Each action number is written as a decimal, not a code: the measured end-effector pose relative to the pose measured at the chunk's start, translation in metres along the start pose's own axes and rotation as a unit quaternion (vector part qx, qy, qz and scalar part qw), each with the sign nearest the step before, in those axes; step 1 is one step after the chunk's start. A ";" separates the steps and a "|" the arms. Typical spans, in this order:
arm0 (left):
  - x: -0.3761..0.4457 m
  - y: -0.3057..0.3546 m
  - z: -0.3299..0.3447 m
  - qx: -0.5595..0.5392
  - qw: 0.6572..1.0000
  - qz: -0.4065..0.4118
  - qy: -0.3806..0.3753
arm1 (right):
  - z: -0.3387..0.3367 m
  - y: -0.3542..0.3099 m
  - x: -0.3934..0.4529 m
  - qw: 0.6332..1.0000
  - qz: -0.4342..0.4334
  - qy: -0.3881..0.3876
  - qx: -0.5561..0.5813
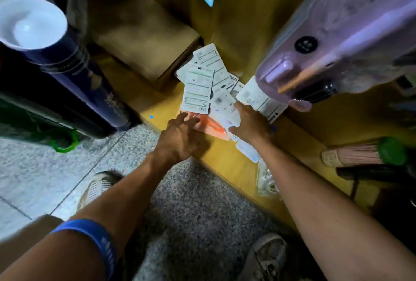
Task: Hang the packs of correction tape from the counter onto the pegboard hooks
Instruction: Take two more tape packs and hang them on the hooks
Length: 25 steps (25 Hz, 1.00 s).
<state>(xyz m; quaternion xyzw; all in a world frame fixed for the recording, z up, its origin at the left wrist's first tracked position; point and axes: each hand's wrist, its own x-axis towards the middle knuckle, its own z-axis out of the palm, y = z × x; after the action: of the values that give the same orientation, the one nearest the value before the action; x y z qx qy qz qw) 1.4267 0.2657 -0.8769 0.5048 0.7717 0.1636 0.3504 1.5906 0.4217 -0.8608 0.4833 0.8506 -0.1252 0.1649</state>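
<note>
Dim light falls over a speckled grey floor (191,202) with paler tiles (45,179) to one side. A low yellow wooden bench (225,161) runs along a matching yellow panel (243,21), a cardboard box (144,35) upon it.

A stationery shop, by the look of it: carded retail packs (198,91) lie heaped on a low yellow wooden counter (227,163), a cardboard box (144,37) behind them, packaged purple goods (337,39) hanging above the counter

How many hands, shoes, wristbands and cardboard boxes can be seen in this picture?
Hands: 2, left hand and right hand
Shoes: 2, left shoe and right shoe
Wristbands: 1, blue wristband
Cardboard boxes: 1, cardboard box
Total: 6
</note>
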 end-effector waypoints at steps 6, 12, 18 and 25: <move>-0.006 0.006 0.008 0.182 0.977 0.026 -0.109 | 0.011 -0.002 -0.040 0.999 -0.006 0.051 0.012; -0.019 0.019 0.022 0.306 0.946 0.044 -0.100 | 0.025 0.006 -0.058 0.827 0.169 0.169 0.508; -0.039 0.042 0.031 0.135 0.981 0.093 -0.101 | 0.056 -0.009 -0.100 0.614 0.340 0.049 0.711; -0.028 0.032 0.036 0.187 0.981 -0.043 0.002 | 0.088 -0.026 -0.124 0.548 0.405 -0.061 0.729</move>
<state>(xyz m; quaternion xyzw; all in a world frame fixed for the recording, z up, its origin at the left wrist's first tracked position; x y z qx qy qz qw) 1.4801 0.2506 -0.8726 0.5273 0.8106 0.0021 0.2546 1.6418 0.2795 -0.8900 0.7223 0.1693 -0.6513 -0.1592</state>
